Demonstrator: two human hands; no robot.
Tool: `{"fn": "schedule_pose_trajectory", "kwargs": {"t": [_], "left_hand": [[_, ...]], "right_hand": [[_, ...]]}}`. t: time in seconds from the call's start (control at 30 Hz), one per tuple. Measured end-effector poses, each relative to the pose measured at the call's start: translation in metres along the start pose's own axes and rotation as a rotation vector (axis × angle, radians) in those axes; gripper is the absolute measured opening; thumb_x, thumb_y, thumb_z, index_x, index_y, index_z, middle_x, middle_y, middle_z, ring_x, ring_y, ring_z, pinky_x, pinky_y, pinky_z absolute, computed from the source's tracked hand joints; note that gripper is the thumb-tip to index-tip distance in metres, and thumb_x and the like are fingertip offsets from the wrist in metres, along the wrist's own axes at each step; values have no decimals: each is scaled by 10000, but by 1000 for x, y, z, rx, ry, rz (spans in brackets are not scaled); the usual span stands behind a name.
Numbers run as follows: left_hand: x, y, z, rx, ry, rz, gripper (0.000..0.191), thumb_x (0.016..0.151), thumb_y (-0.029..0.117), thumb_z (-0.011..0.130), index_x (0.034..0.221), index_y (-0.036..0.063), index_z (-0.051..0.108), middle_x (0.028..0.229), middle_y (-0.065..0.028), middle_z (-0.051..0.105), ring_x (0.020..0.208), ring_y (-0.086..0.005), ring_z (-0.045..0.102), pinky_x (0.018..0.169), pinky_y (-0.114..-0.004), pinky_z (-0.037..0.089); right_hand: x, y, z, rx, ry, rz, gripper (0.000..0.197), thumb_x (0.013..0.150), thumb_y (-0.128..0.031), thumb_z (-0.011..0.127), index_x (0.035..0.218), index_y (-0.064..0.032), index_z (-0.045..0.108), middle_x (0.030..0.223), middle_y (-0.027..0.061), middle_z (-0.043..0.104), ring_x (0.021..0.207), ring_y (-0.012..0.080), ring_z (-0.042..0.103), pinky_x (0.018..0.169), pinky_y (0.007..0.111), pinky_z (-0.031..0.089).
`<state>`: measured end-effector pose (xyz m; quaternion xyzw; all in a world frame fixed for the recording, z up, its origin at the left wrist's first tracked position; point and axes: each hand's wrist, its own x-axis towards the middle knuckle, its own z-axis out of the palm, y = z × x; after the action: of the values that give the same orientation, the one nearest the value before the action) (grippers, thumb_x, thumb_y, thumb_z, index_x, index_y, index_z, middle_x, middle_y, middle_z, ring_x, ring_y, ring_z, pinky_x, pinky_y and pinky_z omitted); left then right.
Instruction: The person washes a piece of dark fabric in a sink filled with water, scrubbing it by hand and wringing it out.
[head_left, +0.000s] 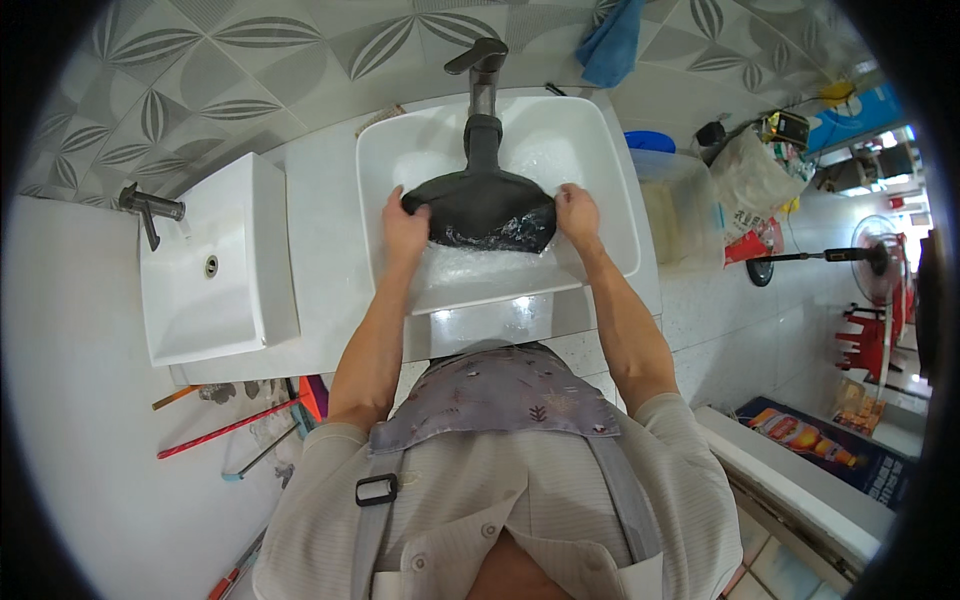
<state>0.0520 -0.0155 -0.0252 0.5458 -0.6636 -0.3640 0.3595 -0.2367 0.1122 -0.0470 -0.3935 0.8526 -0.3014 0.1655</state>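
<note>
My left hand (405, 229) grips the left end of a dark, wet item (487, 206), and my right hand (577, 216) grips its right end. The item is spread between both hands over the white washbasin (631, 217). Its material is not clear; it may be cloth or a bag. Water runs over its lower part and splashes into the basin. Directly behind it stands a dark metal faucet (484, 97), its spout reaching toward the item.
A second white basin (202, 300) with its own faucet (154, 206) is on the left. Mop or broom handles (229, 427) lean below it. A blue cloth (611, 45) hangs on the tiled wall. To the right stand a clear plastic bin (679, 214) and a fan (874, 244).
</note>
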Motion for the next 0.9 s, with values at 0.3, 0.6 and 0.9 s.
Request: {"fn": "schedule_pose_trajectory", "kwargs": {"t": [0.3,0.6,0.9], "left_hand": [[-5,-15,1,296,-116,147,417,793,95,688,1208,58,675,1120,-227,656,1065,-424,599,945,-476,497],[0,-1,-18,417,-286,131,474,781,58,678,1253,46,632,1130,-236,644,1056,-426,616,919,-470,512],[-14,4,-11,394,-362,91,297,768,97,701,1056,28,720,1004,-244,676,976,-435,640,879,-474,525]], "right_hand": [[-18,-17,2,-91,-231,-364,307,818,-125,659,1116,-61,694,1077,166,708,1015,388,649,896,468,523],[-22,-34,-4,-19,-536,-332,267,809,-132,707,1058,-38,685,1053,242,676,1023,411,639,893,470,515],[-28,-48,-15,-28,-650,-165,298,805,-236,758,1026,-48,690,1031,223,672,1036,395,627,896,475,510]]}}
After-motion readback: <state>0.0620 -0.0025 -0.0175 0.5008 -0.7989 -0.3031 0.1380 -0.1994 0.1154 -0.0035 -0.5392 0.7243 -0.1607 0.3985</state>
